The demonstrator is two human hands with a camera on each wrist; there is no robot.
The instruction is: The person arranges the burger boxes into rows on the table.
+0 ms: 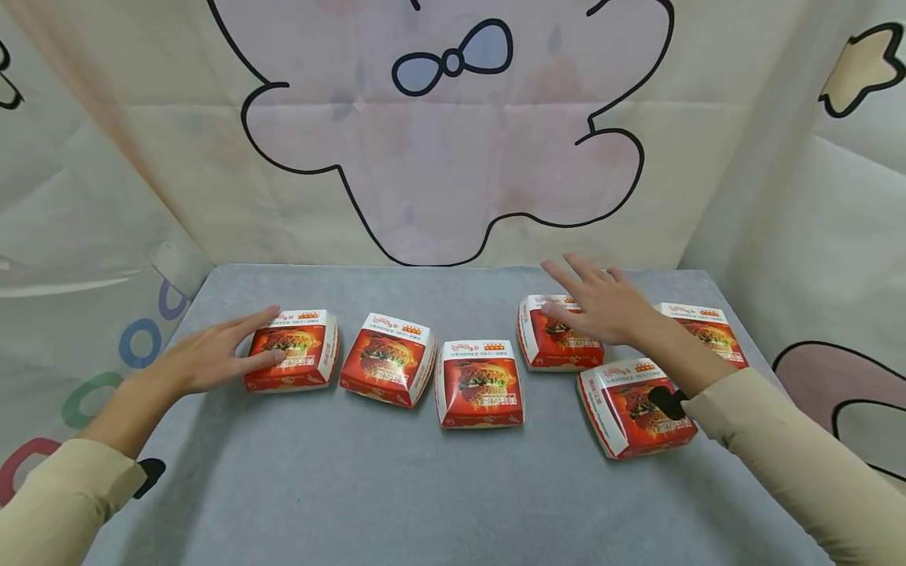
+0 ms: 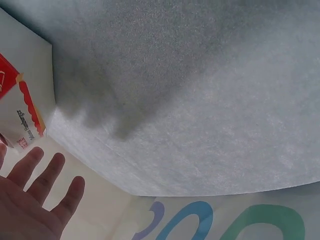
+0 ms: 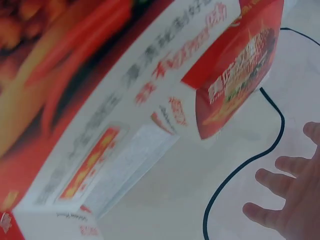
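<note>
The left hand (image 1: 219, 354), fingers extended, lies by the left edge of the leftmost red-and-white burger box (image 1: 306, 355); its thumb and a finger reach over the box's top. In the left wrist view, the spread fingers of that hand (image 2: 35, 200) are beside the box's white side (image 2: 25, 95); whether they touch it, I cannot tell. Palm down, the right hand (image 1: 609, 306) spreads its fingers over the back burger box (image 1: 562, 346), seemingly above it, and holds nothing. Beneath the right wrist lies another burger box (image 1: 630, 420).
Two more burger boxes, one tilted slightly (image 1: 388, 360) and one straighter (image 1: 481, 385), lie mid-table. Another box (image 1: 711, 334) sits at the far right, partly behind the right forearm. A grey cloth (image 1: 354, 487) covers the table, with printed curtains (image 1: 453, 157) around it.
</note>
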